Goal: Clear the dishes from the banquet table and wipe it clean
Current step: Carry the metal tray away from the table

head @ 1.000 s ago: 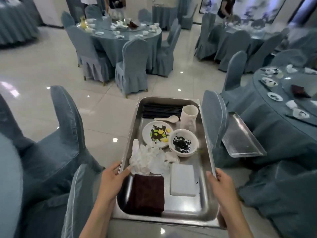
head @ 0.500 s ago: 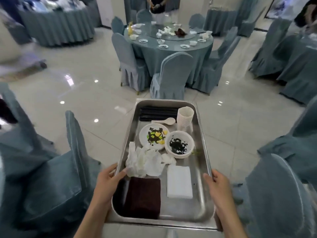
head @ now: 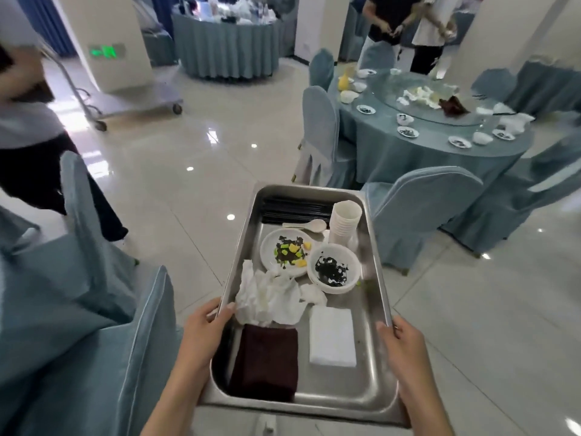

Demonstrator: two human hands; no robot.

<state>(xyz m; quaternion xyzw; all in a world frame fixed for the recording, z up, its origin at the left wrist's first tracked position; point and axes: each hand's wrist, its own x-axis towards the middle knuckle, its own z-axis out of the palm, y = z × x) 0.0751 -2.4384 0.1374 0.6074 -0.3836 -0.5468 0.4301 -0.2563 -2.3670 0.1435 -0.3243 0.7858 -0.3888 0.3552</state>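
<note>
Round banquet table under grey-blue cloth [head: 408, 162] sits ahead on your right, well apart from you, with small soiled plates, bowls and crumpled napkins around its glass turntable: not yet cleared. A grey-blue covered chair [head: 415, 215] stands between it and the tray. You carry the deep rectangular stainless-steel tray [head: 342, 388] level at waist height. Left hand [head: 204, 328] grips the left rim, thumb over the edge; right hand [head: 405, 347] grips the right rim the same way, both at the near end. The load, near to far:
- folded maroon cloth [head: 265, 361], near left
- flat white folded napkin [head: 332, 336] beside it
- crumpled white tissues [head: 270, 297]
- white plate with black and yellow-green scraps [head: 287, 253]
- white bowl smeared dark [head: 333, 269], touching the plate
- tall stack of white cups [head: 345, 223]
- white spoon [head: 309, 225]
- black chopsticks [head: 295, 207] across the far end

My read is that you are mid-clearing, in transit with a part load, and no wiping has begun. The next move calls for somewhere to set the tray down, since neither hand is free. Keep the tray flat, because the cup stack looks likeliest to topple. Watch the chair backs at your left and the person passing there.
</note>
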